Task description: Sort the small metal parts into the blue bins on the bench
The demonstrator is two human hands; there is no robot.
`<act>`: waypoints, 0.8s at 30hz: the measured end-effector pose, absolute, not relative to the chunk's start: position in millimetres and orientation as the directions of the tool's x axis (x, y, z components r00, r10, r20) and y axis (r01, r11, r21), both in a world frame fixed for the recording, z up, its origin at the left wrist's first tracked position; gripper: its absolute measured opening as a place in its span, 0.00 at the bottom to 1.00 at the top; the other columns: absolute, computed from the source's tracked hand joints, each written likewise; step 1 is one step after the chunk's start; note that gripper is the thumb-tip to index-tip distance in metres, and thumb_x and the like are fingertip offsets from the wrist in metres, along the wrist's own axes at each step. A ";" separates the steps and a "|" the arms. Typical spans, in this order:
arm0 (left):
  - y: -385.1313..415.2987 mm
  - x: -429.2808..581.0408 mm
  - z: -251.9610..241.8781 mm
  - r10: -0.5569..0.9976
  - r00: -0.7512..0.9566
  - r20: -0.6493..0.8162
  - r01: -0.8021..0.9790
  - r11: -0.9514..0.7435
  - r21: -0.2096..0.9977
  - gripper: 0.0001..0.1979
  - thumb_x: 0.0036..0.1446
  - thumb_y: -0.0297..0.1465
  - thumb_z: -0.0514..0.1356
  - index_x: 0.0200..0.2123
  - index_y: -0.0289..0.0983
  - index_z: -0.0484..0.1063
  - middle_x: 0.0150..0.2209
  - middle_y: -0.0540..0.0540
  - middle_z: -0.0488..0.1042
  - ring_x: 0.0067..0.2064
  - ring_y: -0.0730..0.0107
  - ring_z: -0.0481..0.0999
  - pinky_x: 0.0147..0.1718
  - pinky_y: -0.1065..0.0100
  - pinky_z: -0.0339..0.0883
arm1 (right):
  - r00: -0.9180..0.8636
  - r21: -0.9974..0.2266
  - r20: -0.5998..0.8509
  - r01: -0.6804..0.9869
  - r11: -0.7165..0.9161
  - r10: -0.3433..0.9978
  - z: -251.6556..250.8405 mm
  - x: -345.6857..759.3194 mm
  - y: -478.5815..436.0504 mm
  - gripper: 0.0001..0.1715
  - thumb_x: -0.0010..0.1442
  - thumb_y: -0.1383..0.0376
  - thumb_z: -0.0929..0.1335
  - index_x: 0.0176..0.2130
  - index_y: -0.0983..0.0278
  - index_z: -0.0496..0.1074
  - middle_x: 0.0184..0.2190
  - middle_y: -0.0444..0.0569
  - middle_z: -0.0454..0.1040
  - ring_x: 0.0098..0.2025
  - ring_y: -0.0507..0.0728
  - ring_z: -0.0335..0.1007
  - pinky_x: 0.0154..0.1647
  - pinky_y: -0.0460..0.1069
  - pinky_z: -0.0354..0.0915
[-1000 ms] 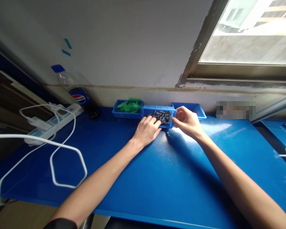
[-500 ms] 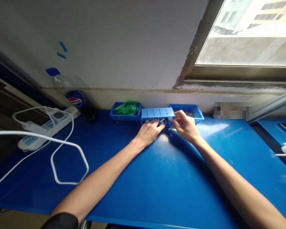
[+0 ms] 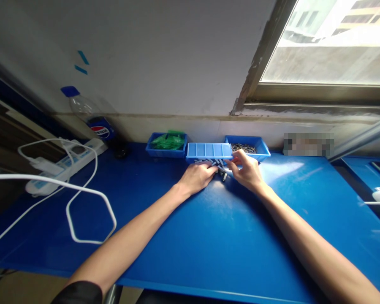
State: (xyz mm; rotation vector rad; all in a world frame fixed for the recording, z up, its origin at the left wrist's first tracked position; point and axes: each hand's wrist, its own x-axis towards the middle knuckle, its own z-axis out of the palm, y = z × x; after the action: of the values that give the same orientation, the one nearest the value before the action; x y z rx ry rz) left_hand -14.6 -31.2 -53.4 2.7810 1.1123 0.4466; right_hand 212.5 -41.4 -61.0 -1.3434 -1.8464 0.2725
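Note:
The middle blue plastic bin [image 3: 209, 149] is tipped towards me, its ribbed side facing up. Small dark and light pieces [image 3: 208, 162] crowd its lowered mouth, and a few loose ones [image 3: 223, 175] are on the tabletop just in front. My left hand [image 3: 196, 176] is closed at the bin's lower front edge, its fingertips partly hidden among the pieces. At the right end, my right hand [image 3: 245, 169] pinches the bin's corner between thumb and fingers.
A blue bin of green packets [image 3: 167, 142] stands to the left, another with thin metal pieces [image 3: 247, 148] to the right. A cola bottle [image 3: 100, 128], a power strip [image 3: 47, 179] and a looping white cable [image 3: 91, 190] occupy the left side. The wall [image 3: 177, 84] rises behind.
The middle bin has tipped further towards me. A few small pieces have come out onto the tabletop between my hands. Both hands remain almost in place.

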 end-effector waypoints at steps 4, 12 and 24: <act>-33.0 -17.4 -53.6 0.710 0.670 0.218 0.634 -0.699 0.330 0.12 0.71 0.34 0.58 0.51 0.41 0.80 0.47 0.43 0.83 0.44 0.59 0.84 0.41 0.65 0.77 | -0.135 -0.525 0.517 0.730 0.438 0.845 -63.8 213.7 -43.7 0.08 0.66 0.59 0.67 0.36 0.57 0.63 0.31 0.48 0.79 0.31 0.59 0.79 0.35 0.51 0.71; -42.4 -26.7 -55.3 0.678 0.629 0.379 0.572 -0.735 0.365 0.17 0.71 0.35 0.59 0.59 0.40 0.77 0.56 0.39 0.79 0.58 0.53 0.79 0.61 0.54 0.71 | -0.122 -0.426 0.600 0.788 0.445 0.791 -68.3 215.5 -44.9 0.07 0.65 0.62 0.67 0.36 0.58 0.63 0.35 0.51 0.81 0.33 0.60 0.80 0.37 0.52 0.72; -55.6 -37.1 -48.7 0.674 0.572 0.469 0.622 -0.728 0.288 0.16 0.72 0.38 0.57 0.52 0.36 0.80 0.55 0.38 0.80 0.57 0.54 0.77 0.57 0.53 0.73 | -0.079 -0.725 0.447 0.552 0.413 0.891 -4.4 201.3 -12.4 0.21 0.60 0.49 0.75 0.38 0.57 0.64 0.25 0.41 0.74 0.23 0.56 0.75 0.23 0.49 0.69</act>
State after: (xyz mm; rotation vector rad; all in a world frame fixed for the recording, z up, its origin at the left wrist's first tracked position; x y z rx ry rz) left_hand -37.1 -55.6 -48.7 2.7034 1.1172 0.8659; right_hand 201.3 -12.4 -4.4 -1.2565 -1.7559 0.4663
